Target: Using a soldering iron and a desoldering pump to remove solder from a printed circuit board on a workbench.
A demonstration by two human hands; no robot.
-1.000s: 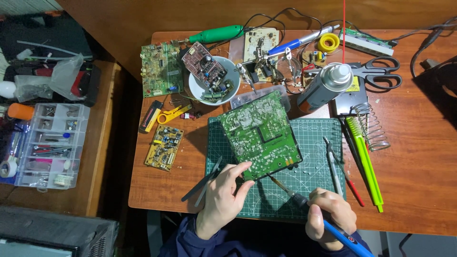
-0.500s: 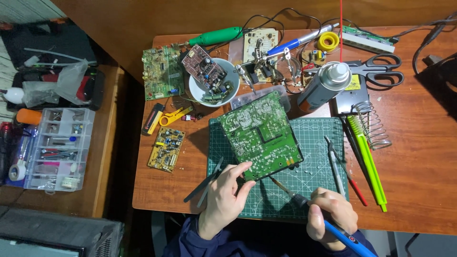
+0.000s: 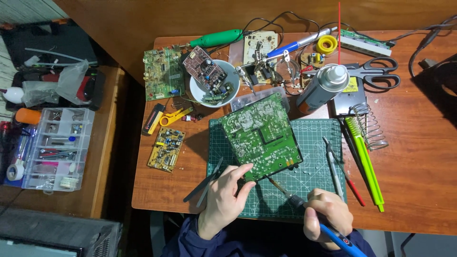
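Nothing shifted: left hand [image 3: 223, 197] still pinches green circuit board [image 3: 261, 136] on cutting mat [image 3: 314, 166] at wooden desk's [image 3: 419, 166] near edge; right hand [image 3: 328, 214] grips soldering iron [image 3: 304, 207]. Spray can [image 3: 322, 88], scissors [image 3: 376, 74] behind.

There is one view only, from the person's head. It looks almost straight down on the desk [image 3: 419, 162], from moderately far above. The hands are near the bottom edge, and a side table [image 3: 107, 157] is on the left.
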